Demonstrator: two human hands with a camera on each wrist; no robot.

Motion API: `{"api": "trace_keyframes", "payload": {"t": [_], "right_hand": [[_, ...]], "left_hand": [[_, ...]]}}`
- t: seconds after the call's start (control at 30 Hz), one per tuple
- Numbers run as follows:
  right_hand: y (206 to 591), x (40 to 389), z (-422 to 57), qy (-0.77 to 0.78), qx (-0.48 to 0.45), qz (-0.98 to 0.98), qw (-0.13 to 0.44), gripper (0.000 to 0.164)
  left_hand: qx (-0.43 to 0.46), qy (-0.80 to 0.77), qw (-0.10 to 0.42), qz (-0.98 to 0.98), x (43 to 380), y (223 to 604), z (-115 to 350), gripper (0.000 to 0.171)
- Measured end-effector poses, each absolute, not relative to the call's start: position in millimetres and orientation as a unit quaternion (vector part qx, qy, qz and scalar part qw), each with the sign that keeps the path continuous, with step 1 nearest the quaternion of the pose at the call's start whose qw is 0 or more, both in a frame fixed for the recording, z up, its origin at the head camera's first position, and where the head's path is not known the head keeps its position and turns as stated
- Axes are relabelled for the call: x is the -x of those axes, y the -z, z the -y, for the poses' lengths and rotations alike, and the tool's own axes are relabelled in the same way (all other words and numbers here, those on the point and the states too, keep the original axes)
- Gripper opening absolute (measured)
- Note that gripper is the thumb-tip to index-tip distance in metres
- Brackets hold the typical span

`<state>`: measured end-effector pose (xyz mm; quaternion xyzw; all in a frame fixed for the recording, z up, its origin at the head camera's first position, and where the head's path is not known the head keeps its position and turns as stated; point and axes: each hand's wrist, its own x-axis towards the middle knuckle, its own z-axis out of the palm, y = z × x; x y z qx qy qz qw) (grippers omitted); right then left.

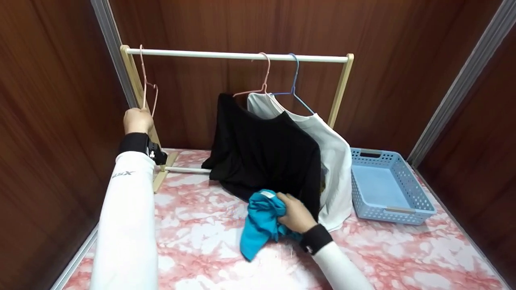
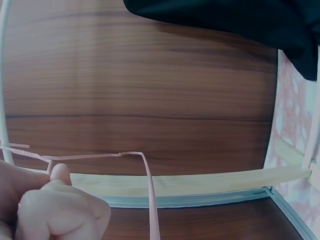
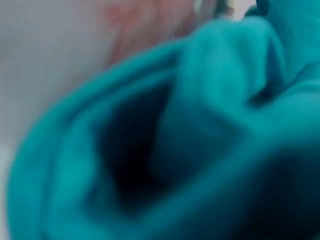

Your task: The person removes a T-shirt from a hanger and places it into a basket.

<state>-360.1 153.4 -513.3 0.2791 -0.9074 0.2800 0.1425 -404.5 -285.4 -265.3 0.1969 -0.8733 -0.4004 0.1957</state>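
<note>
"Firstly, the right hand (image 1: 296,212): state?"

"Grasping. Its fingers grip one teal garment (image 1: 260,221), bunched, with a white label (image 1: 267,194) at the far end. The right wrist view adds mostly blurred folds."

"And the left hand (image 1: 138,121)?"

"Clenched round one pink hanger (image 2: 152,200), low on its frame; hook over the left end of the white rail (image 1: 193,53)."

"Governing relation?"

"Garment to hanger. The teal garment is near, at centre, just left of the right hand that has it; the bare pink hanger is far and to the left, well apart, in the other hand. Long axis of the cloth: from the labelled end, far, to a loose tip, near and slightly left. Nearer hand to it: the right."

"Outward from there?"

"One black garment (image 1: 266,149), on a second pink hanger (image 1: 267,74), just beyond the teal one, its lower part on the table (image 1: 193,241). One white garment (image 1: 336,161), on a blue hanger (image 1: 296,72), behind the black and to its right. Same rail for both."

"Containers?"

"One: a light blue basket (image 1: 375,211), perforated walls, right of the white garment. Visible within: its smooth floor."
</note>
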Motion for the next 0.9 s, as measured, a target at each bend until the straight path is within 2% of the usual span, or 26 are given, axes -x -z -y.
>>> {"api": "trace_keyframes", "payload": {"t": [0.17,0.37,0.5,0.7,0.9], "right_hand": [[494.6,350.7,-188.1,-0.348,-0.294,0.871,0.182,0.068],[451.8,332.9,-232.7,-0.385,-0.288,0.859,0.177,0.07],[432.2,321.4,-263.2,-0.402,-0.259,0.854,0.206,0.07],[408.0,308.6,-317.3,-0.438,-0.183,0.844,0.251,0.068],[379.6,314.8,-374.6,-0.391,-0.027,0.878,0.276,0.065]], "left_hand": [[-0.201,0.404,0.188,0.872,406.5,267.1,287.6,0.047],[-0.208,0.405,0.186,0.871,407.1,271.2,290.3,0.048],[-0.213,0.413,0.182,0.867,406.3,273.6,291.8,0.049],[-0.217,0.447,0.171,0.851,405.6,275.8,292.9,0.051],[-0.218,0.484,0.168,0.831,405.6,278.7,300.6,0.051]]}}
